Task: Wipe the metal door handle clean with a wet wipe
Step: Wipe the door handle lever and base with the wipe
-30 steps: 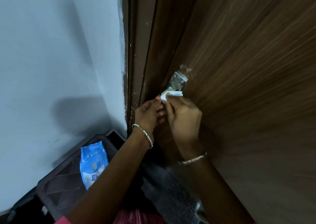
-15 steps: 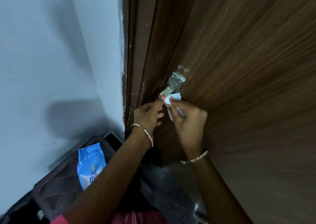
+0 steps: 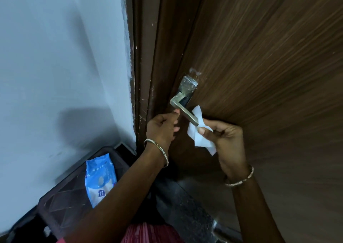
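The metal door handle (image 3: 183,107) juts from the brown wooden door (image 3: 259,75), its lever end touching the white wet wipe (image 3: 199,129) pinched between thumb and fingers of the right hand (image 3: 226,140). The left hand (image 3: 163,126) is loosely curled, thumb tip against the lever's underside. Lower left, a blue-and-white wipes pack (image 3: 100,179) lies on a dark patterned surface (image 3: 61,205) — its small label too blurred to read.

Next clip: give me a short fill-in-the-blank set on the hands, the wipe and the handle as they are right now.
1. The white wet wipe is pinched in the ____ hand.
2. The left hand touches the metal door handle with its ____.
3. The blue wipes pack lies to the ____ of both arms.

Missing words: right; thumb; left
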Action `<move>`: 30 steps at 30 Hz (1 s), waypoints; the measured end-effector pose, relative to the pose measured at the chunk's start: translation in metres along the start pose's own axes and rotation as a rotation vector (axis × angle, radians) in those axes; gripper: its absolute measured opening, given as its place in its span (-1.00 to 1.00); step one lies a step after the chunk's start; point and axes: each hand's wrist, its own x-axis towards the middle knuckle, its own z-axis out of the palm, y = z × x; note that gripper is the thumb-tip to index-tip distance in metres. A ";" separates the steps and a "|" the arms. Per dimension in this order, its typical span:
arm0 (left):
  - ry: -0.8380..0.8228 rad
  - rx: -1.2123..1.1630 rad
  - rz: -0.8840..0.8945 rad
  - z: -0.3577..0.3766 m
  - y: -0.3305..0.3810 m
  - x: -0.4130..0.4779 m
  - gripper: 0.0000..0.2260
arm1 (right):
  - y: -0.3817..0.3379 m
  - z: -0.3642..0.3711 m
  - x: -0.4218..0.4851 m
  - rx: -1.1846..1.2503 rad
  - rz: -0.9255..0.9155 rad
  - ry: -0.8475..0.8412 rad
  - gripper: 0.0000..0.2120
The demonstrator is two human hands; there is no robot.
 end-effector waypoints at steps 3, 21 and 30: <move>-0.008 0.004 0.023 0.007 -0.003 -0.005 -0.81 | -0.005 0.006 0.011 0.077 0.050 -0.205 -0.67; -0.150 -0.072 -0.106 -0.005 0.000 -0.003 -0.88 | -0.017 0.025 0.011 0.345 0.354 0.015 -0.79; -0.033 0.003 0.012 0.001 -0.003 0.002 -0.81 | -0.019 0.041 0.015 0.402 0.359 -0.005 -0.73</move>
